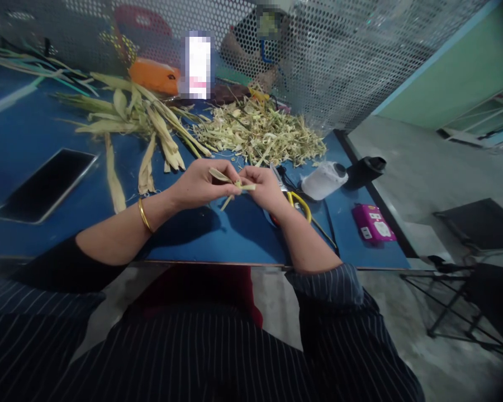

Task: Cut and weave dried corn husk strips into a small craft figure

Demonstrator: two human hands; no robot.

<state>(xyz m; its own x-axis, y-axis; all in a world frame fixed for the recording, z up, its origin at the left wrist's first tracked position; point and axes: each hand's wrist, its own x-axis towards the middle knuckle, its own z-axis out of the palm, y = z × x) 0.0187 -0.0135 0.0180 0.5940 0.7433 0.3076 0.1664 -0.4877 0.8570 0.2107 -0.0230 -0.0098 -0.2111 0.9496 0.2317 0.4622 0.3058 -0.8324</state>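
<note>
Both hands meet above the blue table (184, 237), pinching a small knotted piece of pale husk (248, 187) between them. My left hand (207, 181), below a gold bangle, has its thumb and forefinger closed on the piece, and strips stick out to several sides. My right hand (263, 188) has its fingers curled against the other side of it; some fingertips are hidden. Yellow-handled scissors (300, 205) lie partly under my right wrist. Behind my hands are long dried husks (163, 131) and a heap of husk scraps (260, 134).
White (323, 181) and black (364, 172) thread cones and a magenta box (374, 224) stand at the right. A dark phone or tablet (46, 184) lies left. Beyond the perforated screen (335, 61) is another person (245, 47). Black chairs (473, 223) stand on the floor right.
</note>
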